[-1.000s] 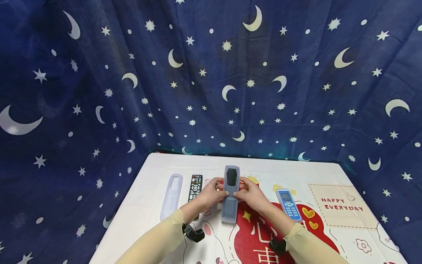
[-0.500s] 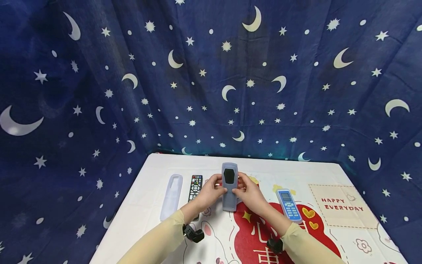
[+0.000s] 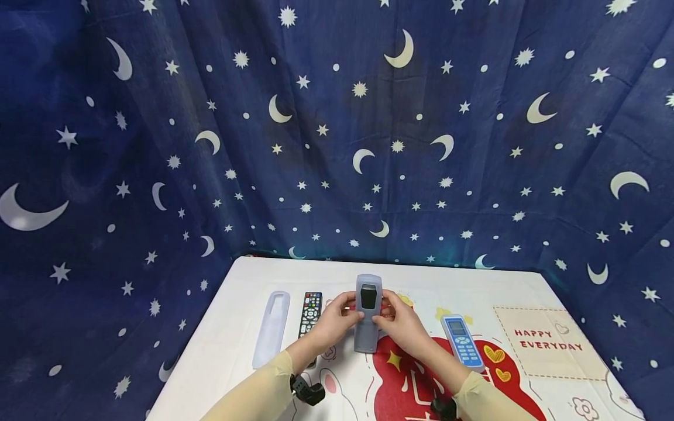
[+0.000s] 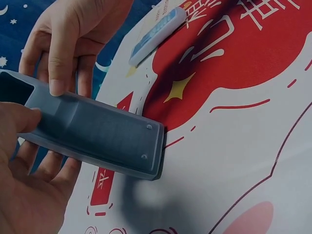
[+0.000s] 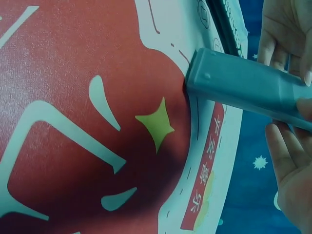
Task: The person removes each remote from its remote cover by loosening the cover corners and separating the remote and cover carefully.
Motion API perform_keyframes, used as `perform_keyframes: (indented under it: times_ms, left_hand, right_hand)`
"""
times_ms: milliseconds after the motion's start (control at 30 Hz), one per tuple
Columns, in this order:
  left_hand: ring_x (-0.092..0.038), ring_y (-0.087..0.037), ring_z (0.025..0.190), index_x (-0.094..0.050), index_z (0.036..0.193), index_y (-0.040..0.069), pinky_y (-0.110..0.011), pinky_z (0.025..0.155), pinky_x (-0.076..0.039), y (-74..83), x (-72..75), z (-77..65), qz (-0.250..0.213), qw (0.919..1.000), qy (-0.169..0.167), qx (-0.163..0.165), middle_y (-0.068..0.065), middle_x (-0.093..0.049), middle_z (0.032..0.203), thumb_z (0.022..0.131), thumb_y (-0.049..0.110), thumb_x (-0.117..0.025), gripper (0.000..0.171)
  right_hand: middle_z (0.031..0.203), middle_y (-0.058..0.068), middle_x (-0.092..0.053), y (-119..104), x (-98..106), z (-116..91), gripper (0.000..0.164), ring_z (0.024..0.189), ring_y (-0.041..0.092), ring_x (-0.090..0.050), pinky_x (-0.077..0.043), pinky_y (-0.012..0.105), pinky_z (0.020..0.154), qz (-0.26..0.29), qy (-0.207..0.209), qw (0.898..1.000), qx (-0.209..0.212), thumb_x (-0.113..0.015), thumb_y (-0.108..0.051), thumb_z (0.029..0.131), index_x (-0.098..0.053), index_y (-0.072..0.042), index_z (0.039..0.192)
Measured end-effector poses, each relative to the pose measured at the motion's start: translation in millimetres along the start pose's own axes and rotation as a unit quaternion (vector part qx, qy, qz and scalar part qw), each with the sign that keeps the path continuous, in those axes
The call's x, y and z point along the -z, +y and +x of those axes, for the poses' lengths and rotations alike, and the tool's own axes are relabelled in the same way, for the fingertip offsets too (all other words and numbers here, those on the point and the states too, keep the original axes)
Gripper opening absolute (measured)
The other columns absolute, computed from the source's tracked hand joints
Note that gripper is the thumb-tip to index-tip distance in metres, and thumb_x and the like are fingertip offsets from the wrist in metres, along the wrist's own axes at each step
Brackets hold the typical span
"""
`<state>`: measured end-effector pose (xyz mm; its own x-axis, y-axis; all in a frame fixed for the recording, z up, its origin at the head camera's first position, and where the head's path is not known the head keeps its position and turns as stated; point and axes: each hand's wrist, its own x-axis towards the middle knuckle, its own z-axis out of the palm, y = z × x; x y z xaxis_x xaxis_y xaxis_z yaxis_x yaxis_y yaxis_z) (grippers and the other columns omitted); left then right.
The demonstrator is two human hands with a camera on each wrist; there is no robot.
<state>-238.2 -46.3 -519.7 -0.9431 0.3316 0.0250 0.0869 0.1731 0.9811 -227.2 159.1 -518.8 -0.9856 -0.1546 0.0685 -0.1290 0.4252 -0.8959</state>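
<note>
One translucent grey remote-control sleeve [image 3: 365, 341] is held to the right of the black button remote [image 3: 310, 314]. Its long edges are pinched by the left hand [image 3: 336, 320] and the right hand [image 3: 402, 323], each thumb pressed on the upper face, fingers set along the sides and behind. A light, flexible, somewhat grippy silicone is suggested by its look; little fragility would be expected, and the two edges near mid-length seem the surest hold. Its long axis is laid roughly parallel to the black button remote's, the end with the dark patch [image 3: 368, 296] pointed away from the person. Whether the sleeve is filled cannot be told.
</note>
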Motion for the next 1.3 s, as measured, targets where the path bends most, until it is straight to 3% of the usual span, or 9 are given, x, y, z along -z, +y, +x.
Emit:
perform_keyframes:
  times_ms: [300,467,700,833,1067,1200,1300]
  left_hand:
    - [-0.064,-0.022,0.111,-0.054,0.144,0.01,-0.047,0.099,-0.052,3.5,3.3,3.5,-0.002,0.9999,0.0,-0.013,-0.007,-0.065,0.128,0.099,0.017,-0.068,0.048]
    - [-0.064,-0.021,0.111,-0.056,0.143,0.013,-0.049,0.1,-0.051,4.3,4.4,4.9,-0.012,0.9999,-0.003,-0.011,-0.005,-0.064,0.129,0.1,0.018,-0.067,0.044]
    - [-0.064,-0.023,0.115,-0.057,0.143,0.014,-0.047,0.1,-0.052,0.2,3.5,1.3,-0.012,0.9998,-0.007,-0.014,-0.006,-0.065,0.13,0.101,0.018,-0.066,0.043]
    - [-0.063,-0.024,0.118,-0.057,0.145,0.016,-0.043,0.1,-0.053,-3.4,3.4,-3.2,-0.014,0.9997,-0.014,-0.012,-0.006,-0.064,0.131,0.102,0.02,-0.066,0.044]
    - [-0.063,-0.024,0.119,-0.056,0.146,0.018,-0.045,0.101,-0.052,-5.6,5.2,-9.3,-0.009,0.9997,-0.02,-0.014,-0.006,-0.064,0.132,0.102,0.022,-0.065,0.045]
    - [-0.061,-0.023,0.121,-0.055,0.147,0.021,-0.049,0.104,-0.049,-5.7,6.4,-9.9,0.003,0.9994,-0.03,-0.018,-0.004,-0.063,0.135,0.103,0.024,-0.063,0.045]
    - [-0.06,-0.023,0.124,-0.054,0.147,0.024,-0.05,0.106,-0.047,-4.1,6.9,-7.8,0.007,0.9987,-0.041,-0.029,-0.002,-0.062,0.136,0.104,0.025,-0.062,0.044]
  right_hand:
    - [0.129,0.006,-0.065,-23,18,8,0.05,0.113,0.024,-0.064,-0.055,0.041,0.096,0.02,0.044,0.996,0.072,-0.066,-0.027,0.102,-0.052,-0.023,0.149]
    - [0.12,0.001,-0.068,-33,23,14,0.04,0.11,0.021,-0.064,-0.054,0.034,0.094,0.012,0.064,0.994,0.085,-0.066,-0.033,0.101,-0.062,-0.025,0.14]
    - [0.115,0.006,-0.07,-34,22,18,0.03,0.102,0.024,-0.066,-0.056,0.027,0.088,0.076,0.059,0.994,0.046,-0.07,-0.026,0.099,-0.072,-0.014,0.127]
    - [0.117,0.008,-0.072,-29,21,20,0.034,0.104,0.027,-0.07,-0.057,0.038,0.091,0.123,0.039,0.992,0.0,-0.071,-0.032,0.098,-0.073,-0.01,0.124]
    - [0.113,0.008,-0.073,-22,18,26,0.037,0.103,0.026,-0.07,-0.052,0.051,0.099,0.146,0.022,0.988,-0.048,-0.068,-0.034,0.099,-0.073,-0.008,0.125]
    - [0.114,0.011,-0.072,-16,16,33,0.034,0.101,0.026,-0.07,-0.054,0.048,0.098,0.17,0.005,0.983,-0.071,-0.066,-0.029,0.101,-0.072,-0.005,0.124]
    - [0.119,0.013,-0.07,-11,13,42,0.03,0.1,0.026,-0.066,-0.057,0.038,0.091,0.188,-0.003,0.979,-0.081,-0.063,-0.019,0.102,-0.072,-0.002,0.125]
